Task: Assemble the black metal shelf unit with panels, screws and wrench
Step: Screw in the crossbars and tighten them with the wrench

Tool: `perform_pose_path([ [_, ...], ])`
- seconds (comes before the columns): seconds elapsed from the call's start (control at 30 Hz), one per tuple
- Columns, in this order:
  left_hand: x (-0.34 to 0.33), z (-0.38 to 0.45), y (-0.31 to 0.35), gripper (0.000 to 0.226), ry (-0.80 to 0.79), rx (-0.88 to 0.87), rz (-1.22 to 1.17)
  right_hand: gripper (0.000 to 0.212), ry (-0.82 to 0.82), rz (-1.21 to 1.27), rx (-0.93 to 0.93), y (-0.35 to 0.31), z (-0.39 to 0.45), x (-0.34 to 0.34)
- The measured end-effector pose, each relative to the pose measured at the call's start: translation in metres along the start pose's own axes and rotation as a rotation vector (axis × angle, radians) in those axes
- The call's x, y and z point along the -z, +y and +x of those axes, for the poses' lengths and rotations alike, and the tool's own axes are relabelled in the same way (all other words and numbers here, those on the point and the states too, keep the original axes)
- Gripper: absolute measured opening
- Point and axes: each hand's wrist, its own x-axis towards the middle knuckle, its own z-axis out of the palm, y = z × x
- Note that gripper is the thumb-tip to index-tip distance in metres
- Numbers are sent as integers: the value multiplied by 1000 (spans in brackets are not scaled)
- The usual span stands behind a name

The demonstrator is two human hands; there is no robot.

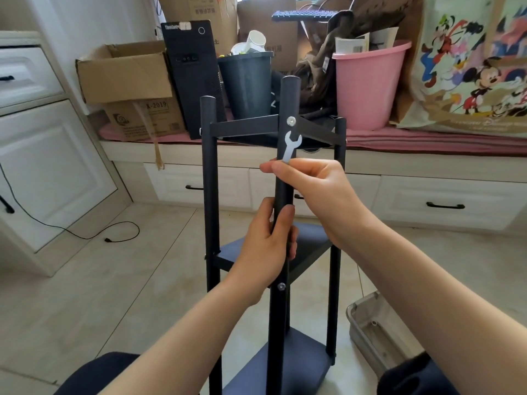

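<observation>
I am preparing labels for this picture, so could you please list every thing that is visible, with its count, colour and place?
shelf unit: 1, black, upright on the floor, centre
screw: 2 seen on the near post, silver, the other lower
wrench: 1, silver, just under the upper screw
metal tray: 1, grey, floor at right
cardboard box: several, brown, on the bench behind
computer tower: 1, black, bench
bin: 1, dark, bench, paper cups in it
pink bucket: 1, bench
cartoon bag: 1, right
cable: 1, black, floor at left
left hand: grips the near post
right hand: pinches the wrench
</observation>
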Motion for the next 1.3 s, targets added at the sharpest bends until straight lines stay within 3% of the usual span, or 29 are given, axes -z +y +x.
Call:
perform_pose_path([
  [0.33, 17, 1, -2, 18, -101, 21, 18, 16, -48, -102, 101, -10, -7, 5],
  [0.53, 26, -1, -2, 23, -138, 40, -42, 18, 0, -54, 66, -9, -9, 15],
  [0.73, 37, -1, 0, 30, -133, 73, -87, 19, 92, -123, 149, -3, -8, 19],
  [1.0, 40, -4, 5, 31, -152, 107, -66, 27, 36, -481, -79, 17, 7, 21],
  [1.3, 40, -8, 9, 36, -138, 120, -33, 29, 43, -383, -113, 9, 19, 20],
])
